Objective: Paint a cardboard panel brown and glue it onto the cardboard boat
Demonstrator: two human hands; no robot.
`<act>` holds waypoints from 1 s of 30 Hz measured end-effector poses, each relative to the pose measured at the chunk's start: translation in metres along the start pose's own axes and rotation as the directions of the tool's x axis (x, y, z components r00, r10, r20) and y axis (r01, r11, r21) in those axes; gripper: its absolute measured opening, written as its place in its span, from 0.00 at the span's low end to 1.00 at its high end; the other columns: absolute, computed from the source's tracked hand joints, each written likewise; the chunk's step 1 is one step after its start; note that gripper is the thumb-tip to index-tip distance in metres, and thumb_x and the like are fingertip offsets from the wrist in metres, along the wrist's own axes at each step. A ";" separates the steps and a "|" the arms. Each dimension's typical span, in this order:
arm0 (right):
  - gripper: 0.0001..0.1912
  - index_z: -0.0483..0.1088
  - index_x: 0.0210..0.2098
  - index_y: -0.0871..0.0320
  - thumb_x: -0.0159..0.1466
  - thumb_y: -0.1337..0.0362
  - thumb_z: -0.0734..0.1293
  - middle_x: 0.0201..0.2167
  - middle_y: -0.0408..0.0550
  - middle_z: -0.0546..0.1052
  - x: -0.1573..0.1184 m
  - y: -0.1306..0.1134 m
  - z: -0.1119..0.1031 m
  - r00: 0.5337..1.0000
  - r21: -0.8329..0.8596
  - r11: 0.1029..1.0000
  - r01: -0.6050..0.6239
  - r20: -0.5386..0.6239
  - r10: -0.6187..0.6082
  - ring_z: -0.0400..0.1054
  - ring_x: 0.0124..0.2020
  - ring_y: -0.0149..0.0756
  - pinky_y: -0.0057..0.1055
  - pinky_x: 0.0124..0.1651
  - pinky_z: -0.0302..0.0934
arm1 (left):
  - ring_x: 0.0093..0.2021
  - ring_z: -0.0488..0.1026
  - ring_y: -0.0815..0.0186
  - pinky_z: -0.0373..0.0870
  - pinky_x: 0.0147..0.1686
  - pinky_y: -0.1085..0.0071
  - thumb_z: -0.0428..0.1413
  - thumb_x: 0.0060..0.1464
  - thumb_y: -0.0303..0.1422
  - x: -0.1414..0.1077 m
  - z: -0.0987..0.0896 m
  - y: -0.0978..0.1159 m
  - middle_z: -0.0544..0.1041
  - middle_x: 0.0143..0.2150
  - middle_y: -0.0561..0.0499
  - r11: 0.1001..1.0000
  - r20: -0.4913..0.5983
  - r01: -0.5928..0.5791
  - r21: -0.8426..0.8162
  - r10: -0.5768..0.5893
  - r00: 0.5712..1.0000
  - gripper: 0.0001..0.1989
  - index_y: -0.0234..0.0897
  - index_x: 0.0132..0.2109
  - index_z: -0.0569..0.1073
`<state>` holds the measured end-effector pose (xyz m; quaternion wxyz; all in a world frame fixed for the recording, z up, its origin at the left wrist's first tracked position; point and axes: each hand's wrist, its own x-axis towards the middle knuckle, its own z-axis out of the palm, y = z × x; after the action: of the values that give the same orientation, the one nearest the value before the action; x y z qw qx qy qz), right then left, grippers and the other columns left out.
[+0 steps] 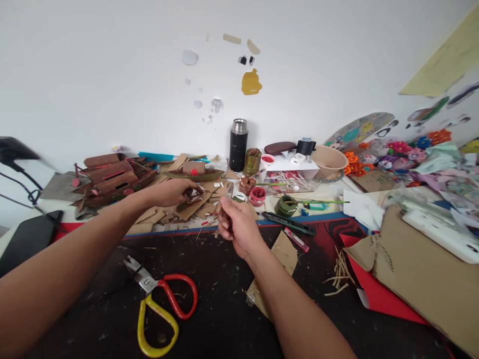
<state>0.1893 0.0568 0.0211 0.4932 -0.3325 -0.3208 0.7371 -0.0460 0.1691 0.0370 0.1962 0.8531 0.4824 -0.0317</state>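
My left hand [179,193] reaches over a heap of brown cardboard scraps [151,215], its fingers stretched out and apart just above the pieces. Right behind it lies a small boat model [194,172] with a green hull, a brown cabin and a red dot. My right hand [237,222] is closed in front of the paint pots, thumb uppermost. A thin greyish tip shows above its thumb; what it belongs to is hidden by the fingers. Close to that hand are a pot of red paint [258,196] and a brown-stained pot [247,185].
Scissors [147,283] with red and yellow handles lie on the dark mat. Several brown boat models [116,179] crowd the left. A black flask [238,147] stands by the wall. A utility knife [288,223], a green pot [286,205] and a cardboard sheet [422,269] are rightward.
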 end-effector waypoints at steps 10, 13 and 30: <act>0.27 0.66 0.25 0.56 0.56 0.41 0.77 0.14 0.32 0.62 0.001 0.001 -0.001 1.000 -0.013 1.000 0.007 0.004 -0.006 0.50 0.11 0.22 0.24 0.14 0.37 | 0.53 0.78 0.56 0.71 0.54 0.65 0.52 0.53 0.30 -0.002 0.001 0.001 0.81 0.60 0.44 0.999 0.008 0.016 0.043 -0.016 1.000 0.29 0.40 0.63 0.76; 0.27 0.65 0.25 0.55 0.56 0.41 0.77 0.14 0.32 0.62 0.001 0.002 0.000 1.000 -0.009 1.000 0.006 0.001 -0.006 0.50 0.11 0.22 0.24 0.14 0.37 | 0.52 0.79 0.56 0.72 0.53 0.65 0.52 0.54 0.32 -0.002 -0.001 0.002 0.82 0.58 0.44 0.999 0.004 0.014 0.049 -0.014 1.000 0.28 0.39 0.62 0.77; 0.28 0.65 0.25 0.56 0.56 0.41 0.77 0.14 0.32 0.62 -0.001 -0.002 0.000 1.000 -0.029 0.999 0.016 -0.003 -0.016 0.51 0.11 0.22 0.23 0.14 0.38 | 0.47 0.78 0.55 0.70 0.49 0.66 0.48 0.65 0.48 -0.032 -0.019 0.004 0.85 0.49 0.42 0.992 -0.216 0.116 -0.058 -0.126 0.968 0.26 0.33 0.52 0.80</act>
<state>0.1908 0.0566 0.0230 0.4946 -0.3382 -0.3335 0.7279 -0.0619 0.1487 0.0636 0.1585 0.8158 0.5528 0.0616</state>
